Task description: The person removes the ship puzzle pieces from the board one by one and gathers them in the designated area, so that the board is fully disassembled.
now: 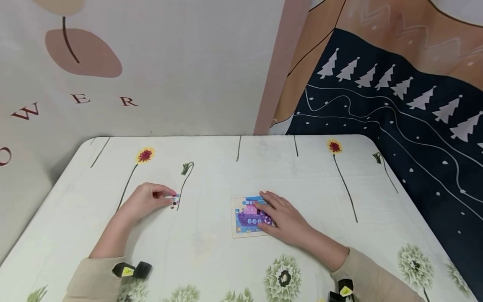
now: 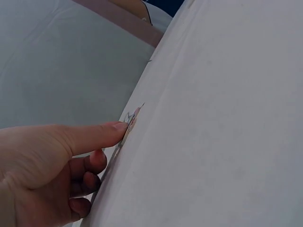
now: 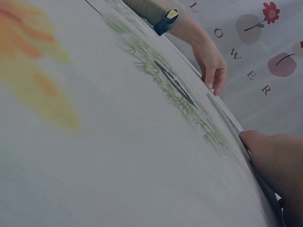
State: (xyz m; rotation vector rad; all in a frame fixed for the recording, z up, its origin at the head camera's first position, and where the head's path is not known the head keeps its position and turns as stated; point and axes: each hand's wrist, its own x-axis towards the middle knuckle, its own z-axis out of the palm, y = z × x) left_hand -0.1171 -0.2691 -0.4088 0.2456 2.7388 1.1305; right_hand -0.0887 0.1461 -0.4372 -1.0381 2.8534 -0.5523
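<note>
In the head view, a jigsaw puzzle [image 1: 250, 219] of a purple and pink ship on blue lies flat on the table in a pale frame. My right hand [image 1: 284, 218] rests on its right side with fingers spread, covering part of the picture. Off to the left, my left hand [image 1: 149, 201] pinches a small puzzle piece [image 1: 175, 203] with coloured marks between thumb and fingers, close over the tabletop. The left wrist view shows the thumb of that hand [image 2: 57, 165] pressed on the thin piece [image 2: 129, 127]. From the right wrist, my right hand [image 3: 279, 158] appears at the puzzle's edge.
A white cloth [image 1: 203, 251] printed with flowers and stems covers the table. Behind it hangs a pale curtain [image 1: 196, 75] with letters, and a dark fabric [image 1: 377, 113] with white trees lies along the right. Both wrists carry small black devices.
</note>
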